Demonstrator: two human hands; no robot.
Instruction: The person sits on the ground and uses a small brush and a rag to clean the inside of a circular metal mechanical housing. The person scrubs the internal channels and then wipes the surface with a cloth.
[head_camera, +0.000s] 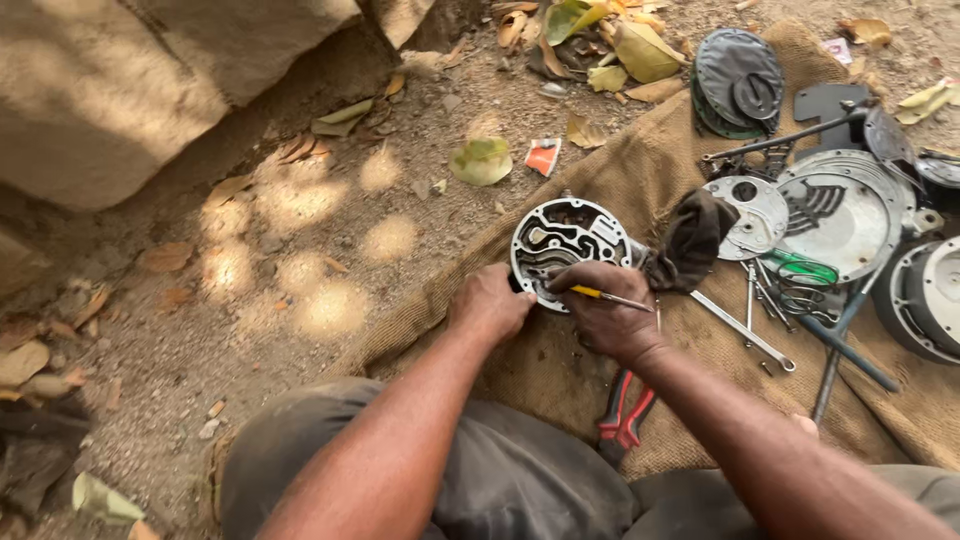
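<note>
A round metal plate (565, 235) with cut-out channels stands on edge on a burlap cloth (560, 370). My left hand (490, 303) grips its lower left rim. My right hand (605, 312) holds a thin screwdriver (612, 296) with a yellow handle, its shaft pointing right across the plate's lower edge. A dark rag (690, 240) lies bunched just right of the plate.
Round metal discs and housings (840, 215), a wrench (742, 330), loose screwdrivers and red-handled pliers (624, 412) lie on the cloth to the right. A stone block (120, 90) stands at upper left. Dry leaves litter the dirt ground.
</note>
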